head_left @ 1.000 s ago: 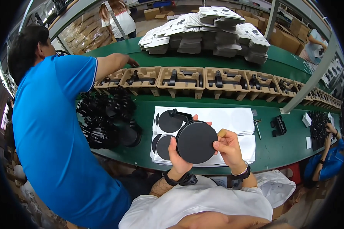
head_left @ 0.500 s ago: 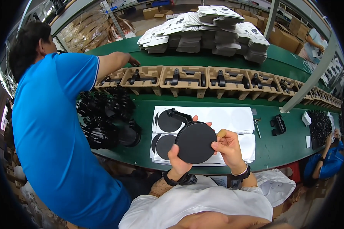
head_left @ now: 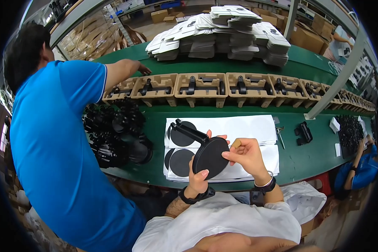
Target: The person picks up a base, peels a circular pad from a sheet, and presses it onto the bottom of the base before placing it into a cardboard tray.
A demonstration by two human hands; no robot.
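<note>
My left hand (head_left: 198, 176) grips the lower edge of a black round-based stand (head_left: 209, 156), held up over the green table (head_left: 315, 164). Its black arm (head_left: 188, 130) sticks out to the upper left. My right hand (head_left: 243, 153) pinches the disc's right edge, with a small tan piece at the fingertips. Under the stand lie white sheets (head_left: 239, 128) carrying black round pads (head_left: 181, 162).
A person in a blue shirt (head_left: 59, 143) stands at the left, reaching to tan pulp trays (head_left: 199, 87) with black parts. A heap of black parts (head_left: 113, 134) lies at the left. Stacked grey cartons (head_left: 222, 31) sit behind. Another person (head_left: 359, 168) works at the right.
The stand has tilted: its flat base faced me before, now it is turned edge-on with the arm showing at upper left. My right hand has shifted onto the disc's right rim.
</note>
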